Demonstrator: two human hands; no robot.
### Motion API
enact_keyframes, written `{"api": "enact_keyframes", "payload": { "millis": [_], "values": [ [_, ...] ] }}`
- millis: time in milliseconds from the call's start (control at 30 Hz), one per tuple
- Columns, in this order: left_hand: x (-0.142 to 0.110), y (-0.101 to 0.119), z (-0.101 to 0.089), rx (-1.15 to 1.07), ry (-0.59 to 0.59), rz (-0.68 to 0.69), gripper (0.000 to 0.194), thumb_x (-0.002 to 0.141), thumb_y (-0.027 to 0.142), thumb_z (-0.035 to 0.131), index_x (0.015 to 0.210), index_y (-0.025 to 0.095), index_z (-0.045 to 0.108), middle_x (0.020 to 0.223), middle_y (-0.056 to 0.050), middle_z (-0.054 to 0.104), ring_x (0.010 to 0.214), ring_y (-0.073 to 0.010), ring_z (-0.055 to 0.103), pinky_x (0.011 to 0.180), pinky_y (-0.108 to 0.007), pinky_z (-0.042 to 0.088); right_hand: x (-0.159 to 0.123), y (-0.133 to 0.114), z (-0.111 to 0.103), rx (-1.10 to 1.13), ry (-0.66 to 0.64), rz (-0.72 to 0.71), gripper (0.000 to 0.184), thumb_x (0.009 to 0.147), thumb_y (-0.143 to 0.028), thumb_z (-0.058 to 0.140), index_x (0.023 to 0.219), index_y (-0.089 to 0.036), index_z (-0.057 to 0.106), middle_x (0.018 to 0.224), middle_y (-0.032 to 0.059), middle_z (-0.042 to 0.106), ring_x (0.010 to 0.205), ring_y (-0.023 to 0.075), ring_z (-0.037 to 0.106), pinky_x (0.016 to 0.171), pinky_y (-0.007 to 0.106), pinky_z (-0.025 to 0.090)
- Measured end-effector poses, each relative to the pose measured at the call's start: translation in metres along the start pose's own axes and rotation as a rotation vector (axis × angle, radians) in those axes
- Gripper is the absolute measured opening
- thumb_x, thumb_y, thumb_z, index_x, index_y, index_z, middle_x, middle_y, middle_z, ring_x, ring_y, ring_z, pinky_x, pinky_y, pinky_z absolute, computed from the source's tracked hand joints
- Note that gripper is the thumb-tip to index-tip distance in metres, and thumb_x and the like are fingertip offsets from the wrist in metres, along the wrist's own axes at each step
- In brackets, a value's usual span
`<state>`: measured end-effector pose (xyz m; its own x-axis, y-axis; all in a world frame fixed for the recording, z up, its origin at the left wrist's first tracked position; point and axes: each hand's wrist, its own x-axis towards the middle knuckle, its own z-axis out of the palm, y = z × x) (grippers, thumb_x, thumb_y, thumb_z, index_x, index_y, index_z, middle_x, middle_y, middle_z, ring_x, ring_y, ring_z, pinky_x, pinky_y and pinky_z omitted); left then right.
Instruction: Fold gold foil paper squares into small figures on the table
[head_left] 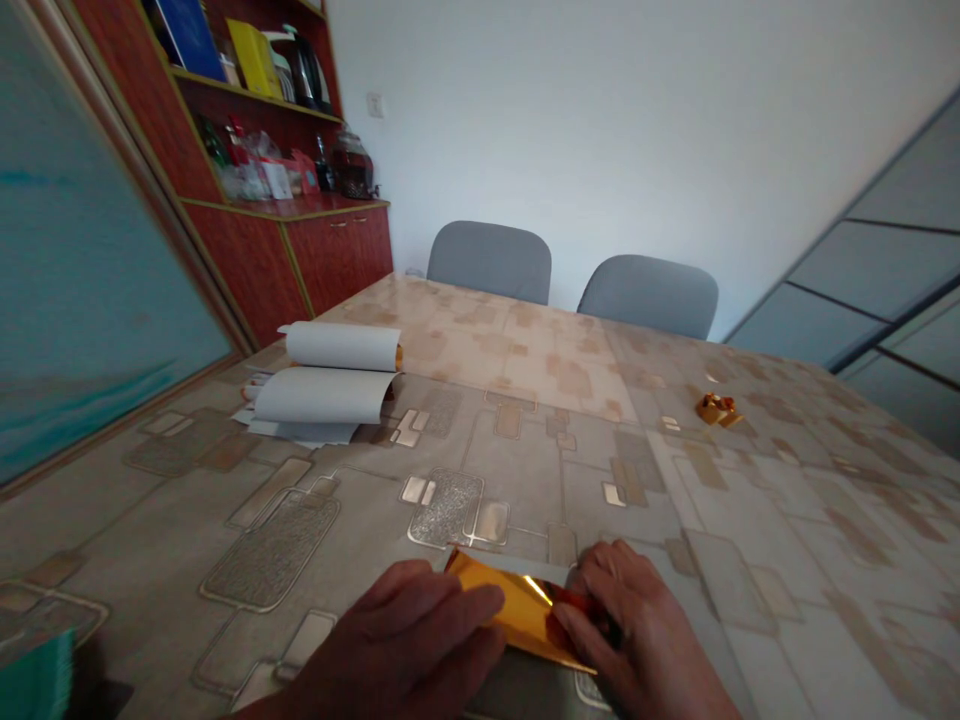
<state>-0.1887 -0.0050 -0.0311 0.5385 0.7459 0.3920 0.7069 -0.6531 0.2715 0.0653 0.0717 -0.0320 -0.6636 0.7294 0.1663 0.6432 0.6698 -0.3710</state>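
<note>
A folded piece of shiny gold paper (pixel 517 610) lies on the patterned table (pixel 525 440) at the near edge. My left hand (pixel 412 645) rests flat on its left part, fingers stretched out and pressing it down. My right hand (pixel 637 630) presses on its right part, with fingertips bent onto the fold. Neither hand lifts the paper off the table.
Curled white sheets (pixel 326 385) with gold backing lie at the left of the table. A small crumpled gold piece (pixel 718 408) sits at the right. Two grey chairs (pixel 491 260) stand at the far side. A red-brown cabinet (pixel 300 240) with shelves stands at the left.
</note>
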Motion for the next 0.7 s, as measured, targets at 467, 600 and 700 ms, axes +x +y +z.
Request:
{"api": "enact_keyframes", "payload": {
  "millis": [467,600,700],
  "values": [
    [-0.005,0.008,0.016,0.277,-0.151,0.215,0.037,0.107,0.021,0.04,0.141,0.012,0.053,0.148,-0.008,0.057,0.138,-0.0204,0.051,0.122,-0.034,0.028,-0.003,0.006,0.008,-0.073,0.075,0.008,0.017,0.094,-0.022,0.062,0.077,-0.023,0.059,0.074,0.0032,0.064,0.067,0.0232,0.064,0.06,0.033,0.051],
    [-0.005,0.009,0.014,0.218,-0.173,0.171,0.041,0.107,0.028,0.042,0.143,0.009,0.051,0.147,-0.012,0.057,0.14,-0.0201,0.048,0.123,-0.033,0.025,-0.004,0.007,0.009,-0.082,0.096,0.004,0.025,0.1,-0.031,0.053,0.077,-0.023,0.058,0.073,0.0035,0.064,0.066,0.023,0.064,0.058,0.032,0.051],
    [-0.007,0.01,0.015,0.165,-0.172,0.139,0.043,0.105,0.026,0.046,0.144,0.01,0.049,0.147,-0.012,0.057,0.143,-0.0199,0.045,0.124,-0.032,0.025,-0.004,0.006,0.008,-0.101,0.107,0.005,0.028,0.102,-0.034,0.05,0.078,-0.023,0.058,0.074,0.0039,0.064,0.067,0.0231,0.064,0.058,0.032,0.051]
  ]
}}
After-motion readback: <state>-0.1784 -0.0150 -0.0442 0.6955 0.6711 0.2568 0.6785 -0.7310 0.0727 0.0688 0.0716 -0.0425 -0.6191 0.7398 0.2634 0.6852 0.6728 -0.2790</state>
